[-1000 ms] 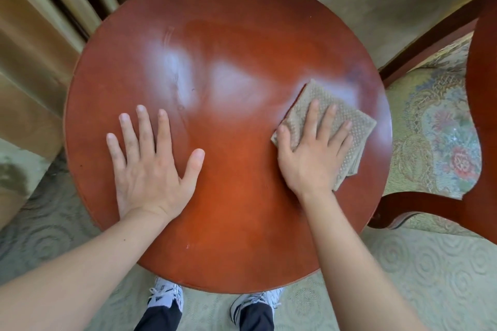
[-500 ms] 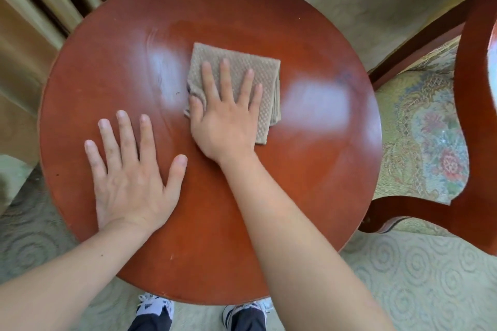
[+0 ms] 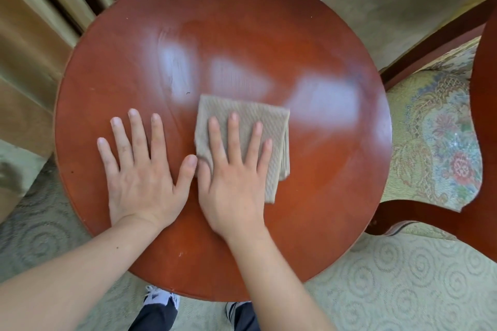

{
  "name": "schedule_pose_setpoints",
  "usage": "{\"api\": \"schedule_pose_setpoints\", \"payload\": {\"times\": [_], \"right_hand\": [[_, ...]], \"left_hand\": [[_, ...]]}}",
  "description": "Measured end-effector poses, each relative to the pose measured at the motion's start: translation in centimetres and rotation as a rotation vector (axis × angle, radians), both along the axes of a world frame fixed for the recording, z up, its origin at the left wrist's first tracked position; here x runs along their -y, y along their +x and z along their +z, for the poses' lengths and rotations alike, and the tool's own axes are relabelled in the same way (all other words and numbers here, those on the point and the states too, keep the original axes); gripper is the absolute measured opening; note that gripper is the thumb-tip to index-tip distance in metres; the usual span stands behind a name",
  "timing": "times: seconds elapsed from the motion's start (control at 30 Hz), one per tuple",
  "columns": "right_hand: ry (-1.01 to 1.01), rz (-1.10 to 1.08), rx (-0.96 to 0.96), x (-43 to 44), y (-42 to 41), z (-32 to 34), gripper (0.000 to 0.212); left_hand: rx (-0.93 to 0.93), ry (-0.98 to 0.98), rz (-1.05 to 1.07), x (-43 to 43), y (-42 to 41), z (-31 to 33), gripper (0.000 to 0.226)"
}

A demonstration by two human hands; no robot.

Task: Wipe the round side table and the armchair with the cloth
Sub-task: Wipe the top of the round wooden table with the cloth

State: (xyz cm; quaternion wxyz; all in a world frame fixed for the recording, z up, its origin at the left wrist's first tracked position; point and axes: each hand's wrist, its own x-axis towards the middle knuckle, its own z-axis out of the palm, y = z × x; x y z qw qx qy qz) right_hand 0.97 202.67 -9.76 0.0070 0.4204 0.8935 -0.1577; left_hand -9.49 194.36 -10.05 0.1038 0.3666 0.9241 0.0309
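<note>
The round side table [image 3: 269, 21] has a glossy reddish-brown wooden top and fills the middle of the view. A folded beige cloth [image 3: 271, 126] lies flat near its centre. My right hand [image 3: 231, 177] presses down on the cloth with fingers spread, covering its lower left part. My left hand [image 3: 142, 169] rests flat on the bare wood just left of it, fingers apart, thumb tip touching the right hand. The armchair [image 3: 435, 142] stands at the right, with a floral seat cushion and a red wooden frame.
Tan curtains [image 3: 40, 35] hang at the upper left beside the table. Patterned pale green carpet [image 3: 403, 290] covers the floor. My two shoes [image 3: 161, 301] show under the table's near edge. The chair's wooden arm [image 3: 484, 115] curves close to the table's right rim.
My right hand slid the cloth from the table's right side to the upper middle, then back down toward the centre next to my left hand. The left hand stayed planted.
</note>
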Motion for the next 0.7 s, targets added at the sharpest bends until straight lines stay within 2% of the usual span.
{"api": "schedule_pose_setpoints", "payload": {"times": [0.17, 0.53, 0.7], "right_hand": [[0.044, 0.015, 0.063, 1.9, 1.7, -0.4, 0.07], [-0.022, -0.101, 0.054, -13.1, -8.8, 0.4, 0.077], [0.018, -0.102, 0.049, -9.4, -6.9, 0.2, 0.085]], "left_hand": [[-0.011, 0.003, -0.008, 0.1, -0.1, -0.2, 0.085], [0.002, 0.014, 0.002, 0.1, -0.1, 0.0, 0.086], [0.0, 0.044, 0.005, 0.2, -0.1, -0.2, 0.083]]}}
